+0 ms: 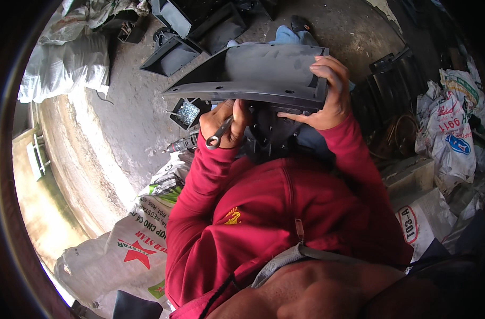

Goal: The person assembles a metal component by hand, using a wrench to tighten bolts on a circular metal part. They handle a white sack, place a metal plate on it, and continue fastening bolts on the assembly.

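Observation:
In front of my chest a black trough-shaped part (pixel 274 66), perhaps an elevator bucket, is tilted with its hollow side up and holes along its near rim. My right hand (pixel 332 95) grips its right end, fingers over the side wall and thumb underneath. Below the near rim my left hand (pixel 226 125) is closed around a ring-ended wrench (pixel 219 134), whose ring points back toward me. The fingertips of that hand reach up to the rim; what they touch there is hidden. Beneath the part, more black pieces with small bolts (pixel 271 130) show near my lap.
An open box of small metal fasteners (pixel 187 112) stands left of my hands, with a power drill (pixel 183 143) near it. More black troughs (pixel 170 53) lie on the floor beyond. Stacked black parts (pixel 396 80) and printed sacks (pixel 450 122) are at right; another sack (pixel 114 255) lies at left.

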Demonstrator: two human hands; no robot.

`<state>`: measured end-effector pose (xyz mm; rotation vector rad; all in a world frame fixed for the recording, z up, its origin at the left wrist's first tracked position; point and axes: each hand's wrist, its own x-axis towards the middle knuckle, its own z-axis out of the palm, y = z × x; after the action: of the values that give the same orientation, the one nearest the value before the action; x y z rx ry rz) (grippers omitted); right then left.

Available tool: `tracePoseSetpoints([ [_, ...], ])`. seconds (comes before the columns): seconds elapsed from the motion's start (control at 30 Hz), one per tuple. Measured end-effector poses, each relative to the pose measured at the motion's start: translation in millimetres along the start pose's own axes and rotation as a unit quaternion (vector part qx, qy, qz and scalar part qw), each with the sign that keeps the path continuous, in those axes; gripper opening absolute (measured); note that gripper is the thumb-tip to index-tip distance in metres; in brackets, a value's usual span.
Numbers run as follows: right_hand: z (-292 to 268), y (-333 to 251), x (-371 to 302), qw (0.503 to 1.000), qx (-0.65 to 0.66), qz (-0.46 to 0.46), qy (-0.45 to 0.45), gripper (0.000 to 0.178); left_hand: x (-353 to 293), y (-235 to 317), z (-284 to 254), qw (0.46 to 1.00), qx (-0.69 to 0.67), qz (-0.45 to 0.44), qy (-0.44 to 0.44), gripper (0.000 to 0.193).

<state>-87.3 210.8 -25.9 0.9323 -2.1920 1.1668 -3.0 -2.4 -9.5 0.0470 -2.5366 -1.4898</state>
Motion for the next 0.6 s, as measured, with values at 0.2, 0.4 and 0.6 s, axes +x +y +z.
tracePoseSetpoints([
  [0.2, -2, 4, 3, 0.999, -0.024, -0.005, -0.039, 0.097, 4, -8, 0, 1.000, 0.002, 0.019, -0.010, 0.026],
  [0.4, 0, 13, -3, 1.000, 0.004, 0.018, -0.025, 0.093, 3, -14, 3, 0.999, -0.049, -0.013, -0.004, 0.029],
  [0.6, 0, 16, -4, 1.000, -0.012, 0.003, -0.019, 0.095, 5, -16, 4, 0.997, -0.071, -0.023, -0.003, 0.027],
])
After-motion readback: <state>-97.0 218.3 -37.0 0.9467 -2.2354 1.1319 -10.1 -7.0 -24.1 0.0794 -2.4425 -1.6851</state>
